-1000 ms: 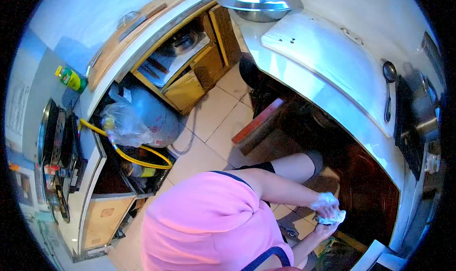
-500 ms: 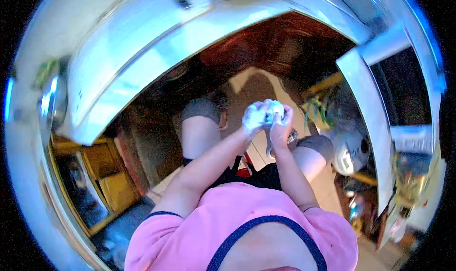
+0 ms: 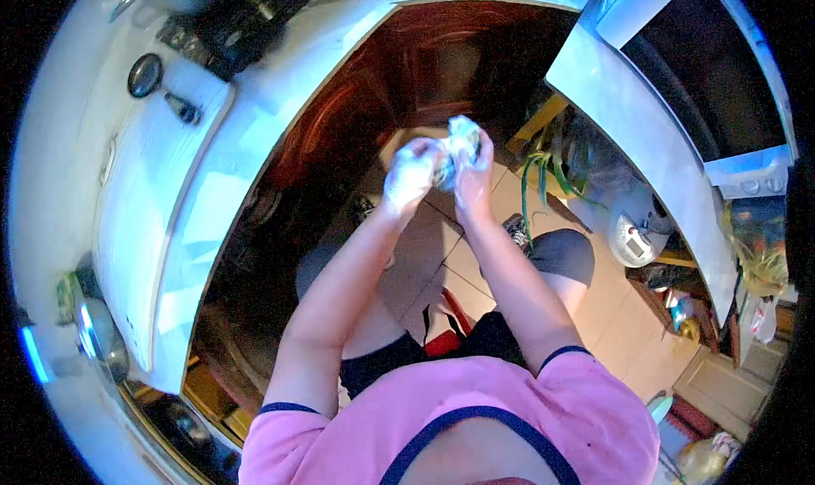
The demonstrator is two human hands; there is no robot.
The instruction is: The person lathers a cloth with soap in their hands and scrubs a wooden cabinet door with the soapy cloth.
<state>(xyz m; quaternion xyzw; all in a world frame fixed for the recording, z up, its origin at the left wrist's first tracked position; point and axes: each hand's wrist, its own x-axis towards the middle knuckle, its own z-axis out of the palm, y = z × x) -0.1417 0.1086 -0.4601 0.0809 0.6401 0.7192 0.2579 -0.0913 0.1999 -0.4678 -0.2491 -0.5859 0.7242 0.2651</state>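
Note:
Out in front of my body, both hands meet around a crumpled pale cloth (image 3: 463, 131) with bluish-green tints. My left hand (image 3: 409, 179) is closed on its left side, fingers bent in toward it. On the right, my right hand (image 3: 475, 169) grips the cloth, and part of it sticks up above the fingers. Bright light washes out the left hand, so it is hard to tell whether something white coats the skin. The cloth's lower folds are partly hidden between the palms.
A white counter (image 3: 204, 209) curves along the left, with black stove parts (image 3: 233, 35) at its far end. Dark wooden cabinet doors (image 3: 424, 69) stand ahead. To the right are a green plant (image 3: 543, 166), a white device with a small display (image 3: 632, 245) and a light countertop (image 3: 628, 111).
My hands have moved up and slightly left in the view, and more of the cloth shows above the right fingers. The head view has turned, bringing the stove parts into sight.

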